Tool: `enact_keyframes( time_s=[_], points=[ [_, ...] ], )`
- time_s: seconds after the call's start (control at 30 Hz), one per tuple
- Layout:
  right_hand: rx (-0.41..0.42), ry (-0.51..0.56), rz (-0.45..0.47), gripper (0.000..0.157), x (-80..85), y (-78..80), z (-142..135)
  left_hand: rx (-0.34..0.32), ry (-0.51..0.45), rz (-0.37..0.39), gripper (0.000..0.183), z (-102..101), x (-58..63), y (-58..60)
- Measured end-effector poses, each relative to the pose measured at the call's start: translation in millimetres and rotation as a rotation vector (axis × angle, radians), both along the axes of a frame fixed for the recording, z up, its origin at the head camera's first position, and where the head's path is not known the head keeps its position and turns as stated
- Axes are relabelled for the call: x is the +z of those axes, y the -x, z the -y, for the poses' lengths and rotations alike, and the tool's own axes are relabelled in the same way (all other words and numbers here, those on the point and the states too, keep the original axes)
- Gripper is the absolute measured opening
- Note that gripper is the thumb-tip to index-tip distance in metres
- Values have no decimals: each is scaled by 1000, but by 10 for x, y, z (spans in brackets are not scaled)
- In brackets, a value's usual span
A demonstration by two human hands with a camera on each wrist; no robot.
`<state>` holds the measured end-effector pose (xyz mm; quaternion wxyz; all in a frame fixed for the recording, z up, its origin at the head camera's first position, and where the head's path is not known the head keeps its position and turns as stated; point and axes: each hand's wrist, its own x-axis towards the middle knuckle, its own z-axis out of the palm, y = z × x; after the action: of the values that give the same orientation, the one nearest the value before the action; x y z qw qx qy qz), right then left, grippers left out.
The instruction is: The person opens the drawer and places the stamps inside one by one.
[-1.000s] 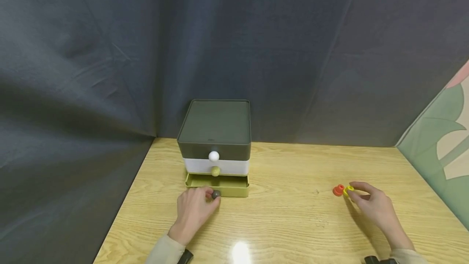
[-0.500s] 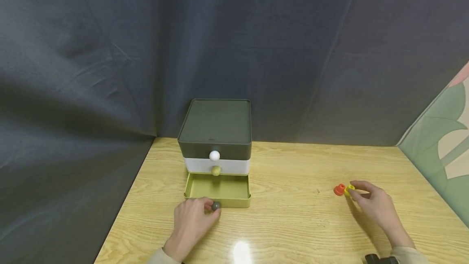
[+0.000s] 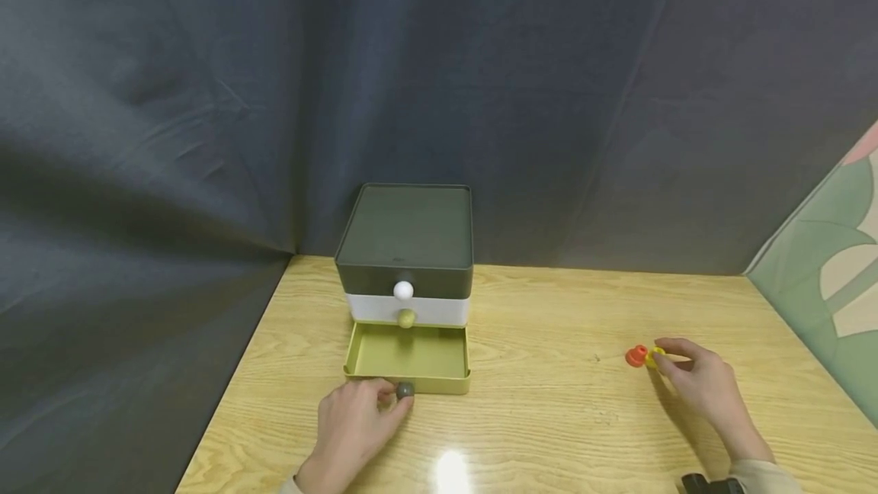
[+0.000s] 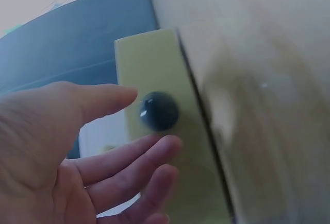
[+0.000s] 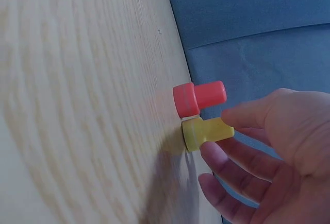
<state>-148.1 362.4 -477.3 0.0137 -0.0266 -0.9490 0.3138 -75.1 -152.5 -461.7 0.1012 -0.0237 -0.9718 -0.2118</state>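
A small drawer unit (image 3: pixel 405 223) has its lowest, olive-green drawer (image 3: pixel 442 385) pulled out, with nothing inside. My left hand (image 3: pixel 353 421) is at that drawer's dark round knob (image 4: pixel 160 112). In the left wrist view its thumb and fingers are spread to either side of the knob, with a gap showing at the thumb. Far to the right, my right hand (image 3: pixel 706 387) pinches the handle of a yellow toy stamp (image 5: pixel 209 132) between thumb and fingers. The stamp stands on its wide base. Right beside it is a red stamp (image 5: pixel 198 98) of the same shape.
Above the pulled-out drawer, the white drawer (image 3: pixel 439 311) and the dark grey top drawer (image 3: pixel 439 282) are closed. A dark curtain (image 3: pixel 549 97) hangs behind the wooden table (image 3: pixel 535 418) and along its left side. Patterned cloth (image 3: pixel 847 288) borders the right.
The olive-green drawer has slid out towards me, with my left hand at its knob. That hand's fingers have loosened around the knob. My right hand has stayed at the yellow stamp.
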Motion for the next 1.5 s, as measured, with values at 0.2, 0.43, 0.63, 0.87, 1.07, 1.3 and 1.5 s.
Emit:
enact_keyframes(
  time_s=[0.2,0.43,0.63,0.87,1.07,1.3,1.5],
  points=[
    [-36,-6,-59,46,44,-19,-42,76,-119,-29,13,203,219,54],
    [-63,-28,-165,41,174,-80,-31,133,-285,-156,23,528,125,287],
    [-86,-5,-232,36,260,-146,101,109,-268,-8,41,637,-142,359],
    [-29,53,-284,29,363,-182,433,101,-240,25,40,647,-207,361],
    [46,67,-278,29,450,-201,668,84,-254,-8,39,621,-211,373],
    [124,79,-307,24,474,-175,988,94,-260,-4,40,632,-214,354],
    [182,98,-303,23,494,-132,1283,87,-285,-9,41,635,-235,360]
  ],
)
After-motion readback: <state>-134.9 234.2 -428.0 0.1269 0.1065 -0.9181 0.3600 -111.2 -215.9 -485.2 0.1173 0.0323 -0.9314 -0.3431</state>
